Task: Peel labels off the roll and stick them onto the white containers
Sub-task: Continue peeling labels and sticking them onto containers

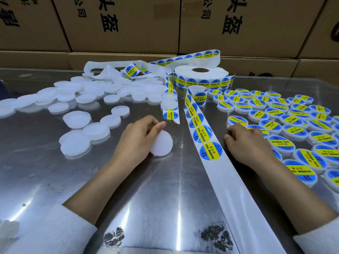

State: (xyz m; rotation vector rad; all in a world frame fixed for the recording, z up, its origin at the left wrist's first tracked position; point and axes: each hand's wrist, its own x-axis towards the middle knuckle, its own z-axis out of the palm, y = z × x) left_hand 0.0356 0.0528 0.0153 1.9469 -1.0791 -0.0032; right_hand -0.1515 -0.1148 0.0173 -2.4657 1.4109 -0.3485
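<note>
Unlabelled white containers [77, 118] piled left on counter [146, 189]. Left hand [136, 138] fingers clamped on a blank container [162, 143]. Label strip [203, 136] runs centre from roll [200, 76]. Right hand [247, 143] fingers curled, touching labelled containers [293, 121].

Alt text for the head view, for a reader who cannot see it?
A person's left hand holds a blank white container on a steel table, beside a strip of blue-yellow labels. The right hand rests among labelled containers; unlabelled ones lie left.
</note>
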